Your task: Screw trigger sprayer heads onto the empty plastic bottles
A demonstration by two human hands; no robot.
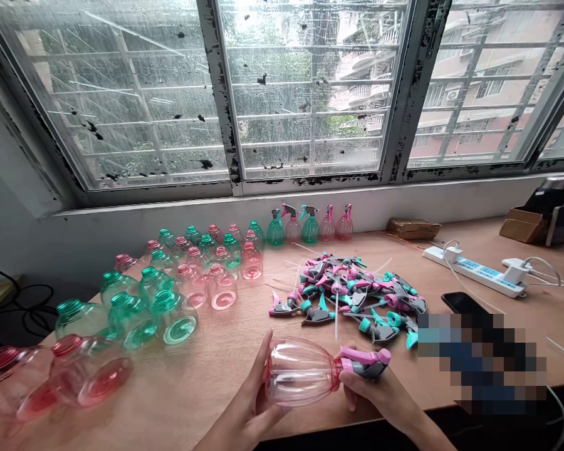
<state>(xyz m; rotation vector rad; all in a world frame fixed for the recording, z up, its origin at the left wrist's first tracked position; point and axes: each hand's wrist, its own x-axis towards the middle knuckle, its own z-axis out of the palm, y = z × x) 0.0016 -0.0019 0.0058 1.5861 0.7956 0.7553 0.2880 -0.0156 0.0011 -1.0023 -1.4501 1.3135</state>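
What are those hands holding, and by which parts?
A pink spray bottle, held sideways: the left hand cups its base, while the right hand holds it where the spray head meets the neck.

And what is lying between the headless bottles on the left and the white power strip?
In the head view, a pile of pink, green and grey spray heads lies on the table between the headless bottles and the power strip.

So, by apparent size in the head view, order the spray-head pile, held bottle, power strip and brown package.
Largest to smallest:
1. Spray-head pile
2. Held bottle, nearest the camera
3. Power strip
4. Brown package
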